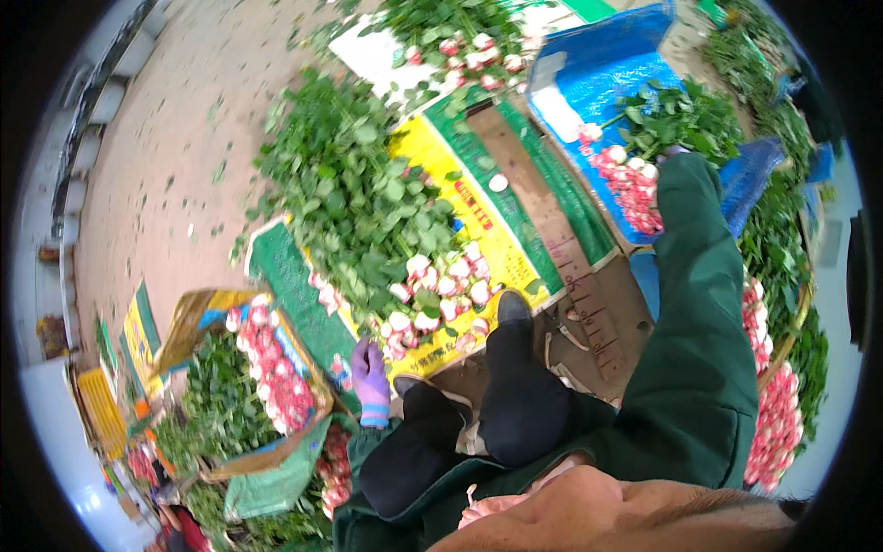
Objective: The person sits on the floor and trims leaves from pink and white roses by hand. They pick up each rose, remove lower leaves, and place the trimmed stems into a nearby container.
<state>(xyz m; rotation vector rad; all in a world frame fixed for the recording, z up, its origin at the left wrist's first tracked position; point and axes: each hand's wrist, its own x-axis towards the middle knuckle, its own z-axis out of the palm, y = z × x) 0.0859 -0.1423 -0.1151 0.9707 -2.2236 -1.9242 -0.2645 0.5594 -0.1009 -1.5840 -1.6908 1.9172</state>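
My left hand (371, 379), in a purple glove with a striped cuff, is at the near left edge of a pile of pink-and-white roses (447, 284). Its fingertips are beside the lowest blooms, and whether they pinch one is unclear. The pile lies on a yellow and green printed sheet (507, 238), stems pointing away from me. My right arm reaches out to a blue-lined holder (593, 76), where more cut roses (629, 190) lie with their heads together. Only a bit of my right hand (675, 150) shows among the leaves past the sleeve; its fingers are hidden.
A wooden board with marked lines (586, 303) lies right of my feet, near what look like cutters (571, 337). Bundled roses fill a lined box (276, 372) at left; further roses (776, 421) are at right. Another rose pile (476, 55) lies beyond. A person (183, 528) is at lower left.
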